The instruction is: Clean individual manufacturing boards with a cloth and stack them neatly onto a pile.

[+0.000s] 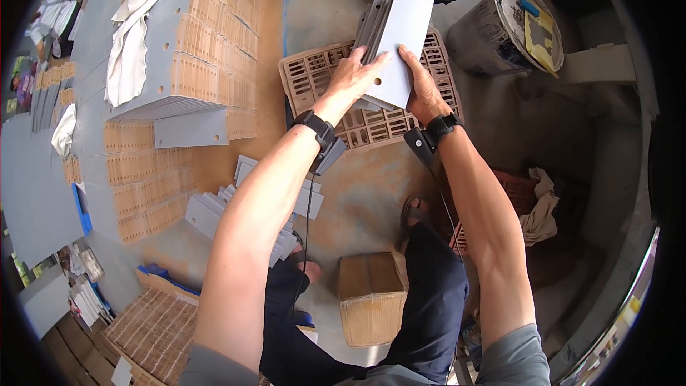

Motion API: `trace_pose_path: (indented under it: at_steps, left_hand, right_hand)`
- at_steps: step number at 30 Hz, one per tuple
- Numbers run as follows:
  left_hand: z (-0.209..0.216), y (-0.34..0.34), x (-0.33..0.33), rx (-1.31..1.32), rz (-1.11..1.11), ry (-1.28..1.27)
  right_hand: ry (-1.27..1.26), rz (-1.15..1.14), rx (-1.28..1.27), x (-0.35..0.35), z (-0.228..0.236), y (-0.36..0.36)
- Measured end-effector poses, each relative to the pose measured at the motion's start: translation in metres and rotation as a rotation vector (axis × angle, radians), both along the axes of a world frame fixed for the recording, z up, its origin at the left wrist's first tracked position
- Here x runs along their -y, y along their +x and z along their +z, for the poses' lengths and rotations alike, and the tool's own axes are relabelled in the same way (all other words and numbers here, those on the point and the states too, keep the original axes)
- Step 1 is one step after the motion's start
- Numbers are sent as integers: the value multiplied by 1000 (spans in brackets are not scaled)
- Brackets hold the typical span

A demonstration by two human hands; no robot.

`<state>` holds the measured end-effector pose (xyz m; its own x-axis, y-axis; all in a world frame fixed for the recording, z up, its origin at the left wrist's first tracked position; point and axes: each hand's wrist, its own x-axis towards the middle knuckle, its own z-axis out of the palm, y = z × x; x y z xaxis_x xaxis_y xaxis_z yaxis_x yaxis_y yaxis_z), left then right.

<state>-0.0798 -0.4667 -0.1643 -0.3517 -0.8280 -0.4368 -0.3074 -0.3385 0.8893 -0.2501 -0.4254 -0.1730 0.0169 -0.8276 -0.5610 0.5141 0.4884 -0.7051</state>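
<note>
Ahead of me, a stack of light grey rectangular panels with a round hole near each end stands tilted over an upturned-looking brownish plastic crate with slotted openings. My left hand grips the stack's left side, its thumb lying on the front panel. On the opposite edge, my right hand is closed round the panels, thumb on the face, fingers mostly hidden behind. Both wrists wear black straps with small devices and cables. Where the stack's lower edge meets the crate, I cannot tell whether it rests there.
Tall piles of similar panels stand at the left, with a white cloth on top. Loose panels lie below them. A cardboard box sits between my legs. A stained bucket stands at the far right.
</note>
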Motion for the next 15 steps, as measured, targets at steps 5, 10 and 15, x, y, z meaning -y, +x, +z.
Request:
trace_pose_path:
  at_steps: [5,10,15]
  left_hand:
    - [-10,-9,-11,147,17,-50]
    - [-9,3,-14,94,41,-88]
    - [9,-4,-31,267,35,-112]
  right_hand:
    - [39,-50,3,-12,8,-2]
    - [15,-79,29,-10,0,8]
    - [10,-127,-35,-24,2,9]
